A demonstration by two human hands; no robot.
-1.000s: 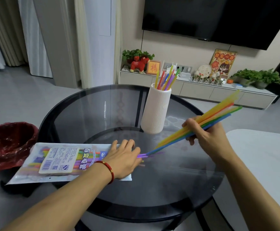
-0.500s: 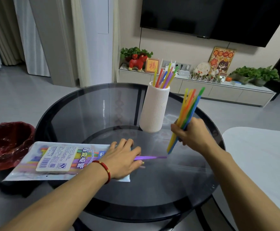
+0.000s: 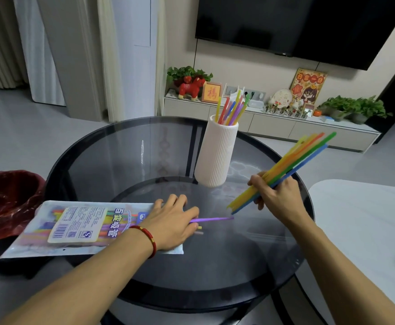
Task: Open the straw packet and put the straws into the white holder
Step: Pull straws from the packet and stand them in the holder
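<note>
You have a round dark glass desk [image 3: 126,160] in front of you. To your left, a dark red plastic bin [image 3: 6,202] sits on the grey floor [image 3: 27,137]. To your right is a white smooth surface [image 3: 365,219]. At the far wall, a big black flat screen [image 3: 297,24] hangs above a long low pale cabinet [image 3: 274,127]. On the cabinet stand a red toy horse [image 3: 191,86], leafy green plants [image 3: 353,107] and a colourful cartoon picture [image 3: 309,86]. Pale curtains [image 3: 1,43] hang far left.
</note>
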